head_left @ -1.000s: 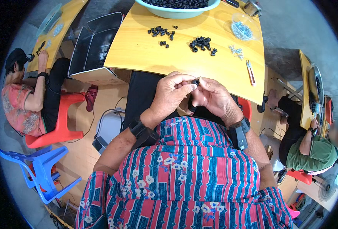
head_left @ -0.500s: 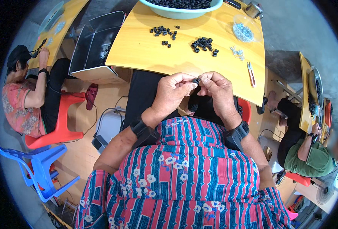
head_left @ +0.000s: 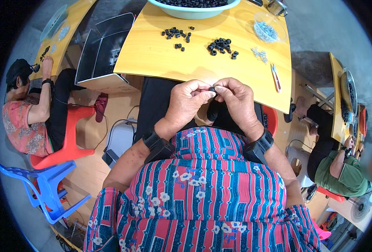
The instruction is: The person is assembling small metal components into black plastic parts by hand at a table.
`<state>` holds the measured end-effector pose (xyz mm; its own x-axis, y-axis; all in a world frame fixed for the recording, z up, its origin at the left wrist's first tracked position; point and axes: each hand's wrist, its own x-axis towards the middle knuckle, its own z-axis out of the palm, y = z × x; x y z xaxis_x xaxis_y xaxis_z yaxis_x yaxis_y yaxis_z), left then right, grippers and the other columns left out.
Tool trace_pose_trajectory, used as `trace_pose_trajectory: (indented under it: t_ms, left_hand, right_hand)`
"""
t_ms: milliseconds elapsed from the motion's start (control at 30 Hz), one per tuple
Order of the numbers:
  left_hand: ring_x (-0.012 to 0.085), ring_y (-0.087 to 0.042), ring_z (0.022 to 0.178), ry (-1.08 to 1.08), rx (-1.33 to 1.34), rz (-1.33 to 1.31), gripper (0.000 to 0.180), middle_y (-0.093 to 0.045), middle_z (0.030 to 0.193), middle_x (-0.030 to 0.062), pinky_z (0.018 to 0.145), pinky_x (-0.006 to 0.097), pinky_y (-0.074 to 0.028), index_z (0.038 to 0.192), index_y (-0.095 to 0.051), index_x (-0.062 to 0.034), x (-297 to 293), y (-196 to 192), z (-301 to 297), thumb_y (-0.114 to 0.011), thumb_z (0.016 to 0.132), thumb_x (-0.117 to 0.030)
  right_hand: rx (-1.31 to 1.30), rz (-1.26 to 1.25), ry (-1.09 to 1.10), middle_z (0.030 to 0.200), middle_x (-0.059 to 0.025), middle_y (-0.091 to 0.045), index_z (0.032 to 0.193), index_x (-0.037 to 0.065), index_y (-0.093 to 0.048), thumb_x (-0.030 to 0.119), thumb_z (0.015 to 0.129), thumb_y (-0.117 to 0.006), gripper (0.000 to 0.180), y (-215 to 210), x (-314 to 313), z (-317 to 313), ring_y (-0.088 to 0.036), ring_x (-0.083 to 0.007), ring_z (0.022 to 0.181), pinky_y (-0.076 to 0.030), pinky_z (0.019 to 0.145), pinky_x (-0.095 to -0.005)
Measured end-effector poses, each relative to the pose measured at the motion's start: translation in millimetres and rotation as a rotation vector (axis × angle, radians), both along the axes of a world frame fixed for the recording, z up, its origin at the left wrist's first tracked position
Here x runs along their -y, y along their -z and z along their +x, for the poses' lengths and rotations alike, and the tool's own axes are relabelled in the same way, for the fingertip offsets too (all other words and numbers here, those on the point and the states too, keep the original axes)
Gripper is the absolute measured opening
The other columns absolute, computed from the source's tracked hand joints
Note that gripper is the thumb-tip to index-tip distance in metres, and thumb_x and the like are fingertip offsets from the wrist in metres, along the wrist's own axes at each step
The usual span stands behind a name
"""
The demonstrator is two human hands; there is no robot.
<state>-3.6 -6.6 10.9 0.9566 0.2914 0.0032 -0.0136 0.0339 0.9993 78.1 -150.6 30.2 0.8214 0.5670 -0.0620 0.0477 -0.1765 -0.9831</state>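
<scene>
Part (head_left: 212,89), blk, clamped in fingertips of L hand (head_left: 186,101) + R hand (head_left: 238,103), by table (head_left: 148,59) edge | prob. WIP | L pile (head_left: 177,34), R pile (head_left: 221,43), bowl (head_left: 194,12) w/ many more | done vs left unclear

I have both bare forearms, left (head_left: 129,161) and right (head_left: 283,170), angled inward toward the table (head_left: 152,59). Wrists sit on the body side of its near edge. Left hand (head_left: 184,104): thumb and index pinched, other fingers mostly hidden. Right hand (head_left: 239,103): same pinch, thumb uppermost. Fingertips meet at the table's near edge; touching or nearly, I can't tell.
</scene>
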Motion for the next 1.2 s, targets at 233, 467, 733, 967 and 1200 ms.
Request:
trace_pose_trajectory:
  t_ms: [233, 467, 733, 967, 1200]
  left_hand:
    - [0.0100, -0.063, 0.072, 0.067, -0.056, -0.144, 0.015, -0.067, 0.082, 0.0077, 0.064, 0.022, -0.052, 0.098, -0.063, 0.0058, -2.4, -4.9, -0.9, -0.063, 0.087, -0.005]
    - [0.0104, -0.063, 0.077, 0.094, -0.043, -0.256, 0.018, -0.067, 0.087, 0.0088, 0.067, 0.022, -0.052, 0.103, -0.063, 0.0058, -6.4, 0.2, 0.7, -0.060, 0.088, -0.005]
    - [0.0109, -0.061, 0.080, 0.117, -0.025, -0.327, 0.023, -0.064, 0.096, 0.0082, 0.074, 0.024, -0.052, 0.109, -0.059, 0.0047, -8.0, 0.7, -0.2, -0.059, 0.089, -0.006]
    - [0.0104, -0.061, 0.079, 0.108, -0.047, -0.337, 0.023, -0.063, 0.093, 0.0065, 0.073, 0.023, -0.053, 0.109, -0.059, 0.0040, -6.8, -5.1, -0.7, -0.060, 0.089, -0.006]
    - [0.0092, -0.060, 0.076, 0.103, -0.043, -0.358, 0.023, -0.062, 0.091, 0.0057, 0.072, 0.023, -0.053, 0.108, -0.059, 0.0033, -6.8, 0.7, 0.0, -0.061, 0.088, -0.008]
  right_hand:
    - [-0.007, 0.036, -0.026, 0.070, -0.0037, -0.060, 0.088, -0.004, -0.062, 0.002, 0.088, -0.056, 0.009, 1.4, -1.4, 1.7, -0.056, -0.0083, 0.062, -0.047, 0.058, -0.0230]
    - [-0.242, 0.175, -0.056, 0.075, -0.0034, -0.060, 0.092, -0.005, -0.061, 0.003, 0.090, -0.054, 0.010, -1.8, -1.6, 4.2, -0.055, -0.0078, 0.066, -0.046, 0.062, -0.0216]
    - [-0.163, 0.212, -0.052, 0.076, -0.0032, -0.060, 0.092, -0.005, -0.061, 0.001, 0.089, -0.054, 0.009, -7.5, -1.9, 2.3, -0.055, -0.0077, 0.066, -0.046, 0.062, -0.0209]
    - [-0.121, 0.219, -0.047, 0.077, -0.0028, -0.061, 0.094, -0.004, -0.061, 0.000, 0.089, -0.055, 0.009, -6.9, -1.2, 1.9, -0.055, -0.0073, 0.066, -0.047, 0.062, -0.0207]
    - [0.022, 0.152, -0.028, 0.075, -0.0038, -0.061, 0.093, -0.003, -0.063, 0.000, 0.086, -0.058, 0.008, -5.5, -1.6, 1.2, -0.057, -0.0080, 0.065, -0.047, 0.060, -0.0218]
